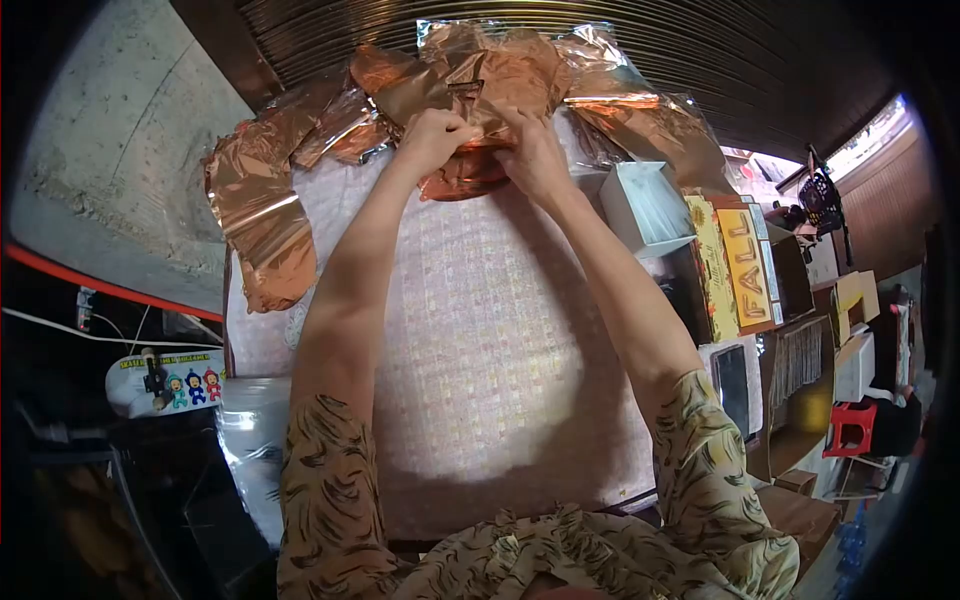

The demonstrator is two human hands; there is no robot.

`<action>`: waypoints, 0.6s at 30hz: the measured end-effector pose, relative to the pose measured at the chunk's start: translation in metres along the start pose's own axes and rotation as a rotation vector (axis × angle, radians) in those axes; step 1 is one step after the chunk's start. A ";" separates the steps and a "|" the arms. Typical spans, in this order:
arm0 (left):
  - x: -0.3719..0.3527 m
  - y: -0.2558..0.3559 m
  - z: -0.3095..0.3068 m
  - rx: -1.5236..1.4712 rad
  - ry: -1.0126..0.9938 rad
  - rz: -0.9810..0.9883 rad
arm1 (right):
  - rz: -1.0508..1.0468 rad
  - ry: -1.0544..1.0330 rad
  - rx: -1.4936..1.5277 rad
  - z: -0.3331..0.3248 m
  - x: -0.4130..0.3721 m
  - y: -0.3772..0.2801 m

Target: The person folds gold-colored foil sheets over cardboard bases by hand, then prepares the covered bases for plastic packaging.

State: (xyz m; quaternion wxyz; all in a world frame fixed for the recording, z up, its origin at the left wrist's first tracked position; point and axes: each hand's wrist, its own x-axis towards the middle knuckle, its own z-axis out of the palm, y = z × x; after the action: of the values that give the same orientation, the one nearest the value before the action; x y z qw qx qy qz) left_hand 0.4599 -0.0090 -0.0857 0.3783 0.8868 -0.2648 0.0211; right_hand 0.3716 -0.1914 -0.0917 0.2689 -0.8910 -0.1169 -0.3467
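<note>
Both hands are pinching the same copper foil piece (500, 80) at the far end of the table, left hand (432, 135) and right hand (533, 155) almost touching, fingers clamped tight on it. It's looking shiny, rose-copper, flat and pretty crinkled, with a silvery clear edge catching the light. More foil (262, 215) of the same colour is lying around it on the pinkish patterned cloth (480, 330). A white box (648, 205) and a FALL card (745, 265) are sitting just to the right.
</note>
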 end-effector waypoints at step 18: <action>-0.038 0.021 0.031 0.363 0.221 0.221 | 0.633 -0.058 0.916 0.031 0.034 0.034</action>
State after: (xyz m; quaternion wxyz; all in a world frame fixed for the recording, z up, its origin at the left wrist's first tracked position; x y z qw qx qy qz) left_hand 0.4123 -0.0249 -0.1028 0.2350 0.8981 -0.3091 0.2066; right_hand 0.4272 -0.2019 -0.1012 0.7163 -0.6839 0.0106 -0.1383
